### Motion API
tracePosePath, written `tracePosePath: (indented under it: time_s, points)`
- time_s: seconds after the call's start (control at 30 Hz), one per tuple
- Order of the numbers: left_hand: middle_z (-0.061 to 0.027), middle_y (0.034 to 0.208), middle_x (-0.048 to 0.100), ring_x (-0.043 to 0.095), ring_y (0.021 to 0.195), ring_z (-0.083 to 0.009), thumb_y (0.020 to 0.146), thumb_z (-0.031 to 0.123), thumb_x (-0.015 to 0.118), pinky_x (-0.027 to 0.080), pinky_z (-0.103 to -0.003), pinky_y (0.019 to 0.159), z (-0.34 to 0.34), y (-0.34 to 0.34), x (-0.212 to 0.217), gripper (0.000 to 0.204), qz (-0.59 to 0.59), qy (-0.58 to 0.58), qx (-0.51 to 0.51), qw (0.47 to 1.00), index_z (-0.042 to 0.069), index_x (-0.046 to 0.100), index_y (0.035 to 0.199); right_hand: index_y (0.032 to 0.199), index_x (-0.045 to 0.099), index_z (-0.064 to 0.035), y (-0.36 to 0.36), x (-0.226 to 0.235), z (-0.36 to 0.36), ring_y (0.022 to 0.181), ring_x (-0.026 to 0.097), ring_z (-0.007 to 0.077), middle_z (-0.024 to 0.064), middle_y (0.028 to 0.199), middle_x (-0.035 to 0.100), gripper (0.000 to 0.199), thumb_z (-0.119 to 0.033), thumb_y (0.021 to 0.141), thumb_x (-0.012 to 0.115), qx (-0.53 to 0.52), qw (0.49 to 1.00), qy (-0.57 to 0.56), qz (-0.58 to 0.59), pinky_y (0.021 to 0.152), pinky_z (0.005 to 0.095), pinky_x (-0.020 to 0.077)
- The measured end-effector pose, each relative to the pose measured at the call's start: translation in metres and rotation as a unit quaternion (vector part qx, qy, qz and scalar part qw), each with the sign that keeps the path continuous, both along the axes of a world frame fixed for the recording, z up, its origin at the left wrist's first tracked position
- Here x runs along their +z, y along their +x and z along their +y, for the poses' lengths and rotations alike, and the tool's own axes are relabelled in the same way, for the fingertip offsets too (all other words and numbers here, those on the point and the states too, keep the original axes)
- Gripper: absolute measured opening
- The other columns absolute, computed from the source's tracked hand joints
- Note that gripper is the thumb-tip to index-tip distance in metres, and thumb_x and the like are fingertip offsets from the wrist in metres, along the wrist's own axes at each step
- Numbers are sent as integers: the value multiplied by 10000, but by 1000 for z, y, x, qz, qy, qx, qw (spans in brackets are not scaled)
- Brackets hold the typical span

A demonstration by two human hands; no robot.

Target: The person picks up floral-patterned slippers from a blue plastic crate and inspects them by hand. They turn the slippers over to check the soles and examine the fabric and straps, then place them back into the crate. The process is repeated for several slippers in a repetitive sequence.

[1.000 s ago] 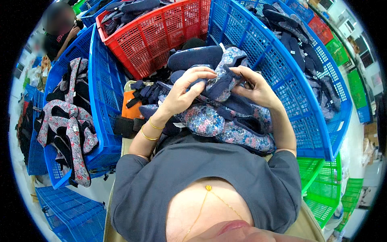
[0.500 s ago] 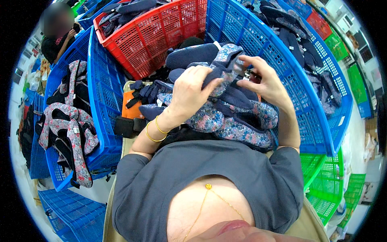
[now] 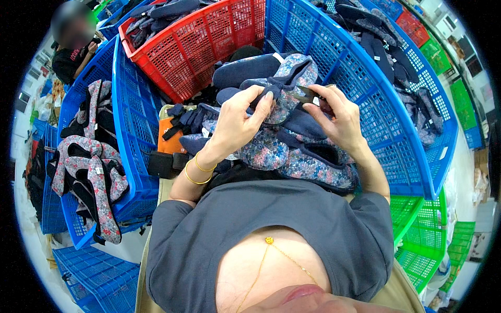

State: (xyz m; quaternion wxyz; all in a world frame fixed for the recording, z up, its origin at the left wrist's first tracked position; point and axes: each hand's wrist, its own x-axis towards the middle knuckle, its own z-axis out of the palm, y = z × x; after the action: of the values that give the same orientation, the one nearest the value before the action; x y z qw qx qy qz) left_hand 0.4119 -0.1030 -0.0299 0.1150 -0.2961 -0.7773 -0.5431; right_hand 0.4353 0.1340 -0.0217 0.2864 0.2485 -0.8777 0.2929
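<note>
Blue, red and green slatted plastic crates [image 3: 141,130] are ranged around a lap piled with cloth slippers. A floral-and-navy fabric slipper [image 3: 286,83] is held above the pile, pinched by the left hand [image 3: 237,122], whose grip is closed on it; a small dark tool [image 3: 307,94] is clamped in the right hand [image 3: 339,117].

Tan bench [image 3: 156,250] w/ slipper pile [image 3: 292,151], black straps [image 3: 182,122].
</note>
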Motion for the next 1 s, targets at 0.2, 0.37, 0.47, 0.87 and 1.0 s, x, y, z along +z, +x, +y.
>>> tracePosePath:
  time_s: [0.2,0.37,0.47,0.87,1.0]
  points:
    - [-21,756,600,543,702,-81,978,148,534,443,-237,652,-3,3,-9,192,-2,1,-13,1000,-8,609,894,1087,617,-56,-4,-6,-15,628,627,221,76,819,618,323,-180,814,737,-19,996,48,78,532,310,491]
    - [-74,761,586,552,708,-170,951,144,554,442,-296,650,-4,4,-14,164,-14,20,-21,999,0,617,905,1083,615,-23,-8,-8,-19,647,643,193,92,839,642,314,-115,812,744,-12,995,46,90,540,281,505]
    - [-103,763,577,556,712,-216,937,144,564,441,-327,651,-5,5,-15,156,-32,35,-28,998,2,620,908,1067,610,-50,-8,-9,-22,634,633,230,85,836,636,300,-173,822,732,-9,996,23,82,527,320,487]
    - [-15,792,587,534,730,-73,989,138,522,438,-219,677,-9,3,-27,170,-71,77,-61,993,0,602,934,1085,591,-56,-1,-1,-20,695,641,231,96,870,635,328,-182,819,737,-22,999,-7,28,581,318,498]
    - [-64,796,589,566,716,-141,969,147,550,452,-270,654,-6,5,-29,190,-109,128,-64,984,-18,620,908,1091,591,-62,7,-6,-28,718,621,239,79,870,626,356,-206,802,739,-33,994,82,69,597,323,489]
